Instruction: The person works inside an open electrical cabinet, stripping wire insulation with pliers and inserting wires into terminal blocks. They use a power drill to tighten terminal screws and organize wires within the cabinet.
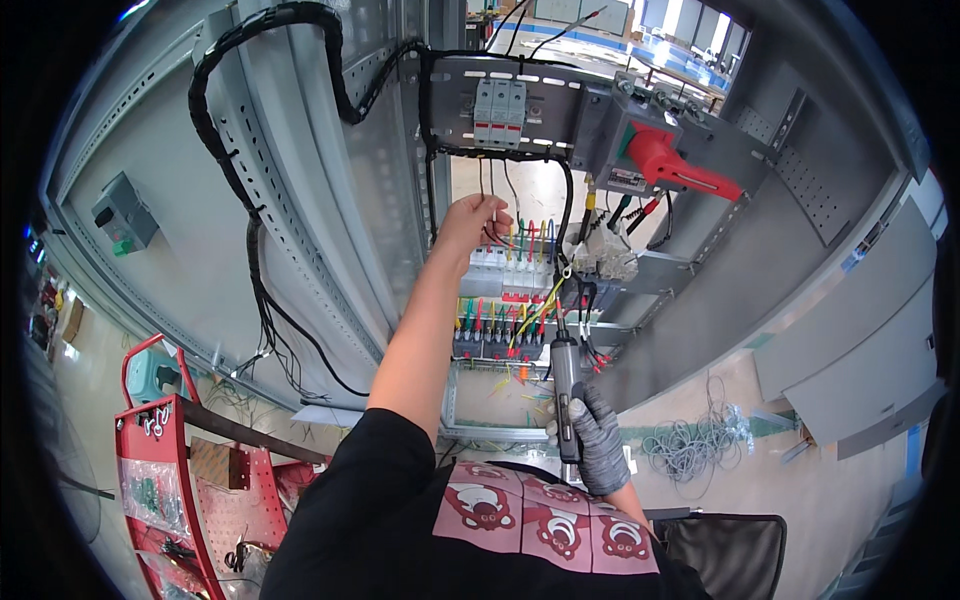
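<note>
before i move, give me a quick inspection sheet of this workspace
surface: upright grey cabinet, open in front, floor below
job's things: screwdriver; row of breakers; red handle on a grey switch
clutter: tangled wire on the floor, right
hands: left hand bare, at thin dark wires, grip unclear; right hand gloved, holding the screwdriver
cables: thick black cable, left; coloured wires below the breakers
surroundings: red cart, lower left; windows beyond

Bare hand (pixel 475 224): one
Gloved hand (pixel 600 442): one
Power screwdriver (pixel 566 368): one
Upper grey modules (pixel 499 112): three
Red handle (pixel 690 170): one
Red cart (pixel 183 465): one
</note>
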